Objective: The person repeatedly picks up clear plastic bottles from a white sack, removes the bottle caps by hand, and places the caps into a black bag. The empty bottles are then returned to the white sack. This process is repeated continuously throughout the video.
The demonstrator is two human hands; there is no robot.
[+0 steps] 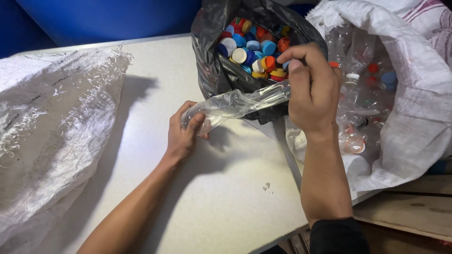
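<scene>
Your crushed bottle (235, 104) is clear, no tint at all. The bag (212, 56) behind it is glossy black, stuffed with caps (254, 47) in blue, orange, yellow, white and red. You've got woven white sacks on both sides: the left sack (52, 122) plain with frayed threads, the right sack (414, 94) with a faint pink print. The tabletop (226, 197) is off-white, and the wall (103, 19) is deep blue.

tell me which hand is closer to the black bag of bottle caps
Right. The right hand is at the black bag opening, gripping the clear bottle neck; the left hand holds the bottle's base, out on the table.
</scene>
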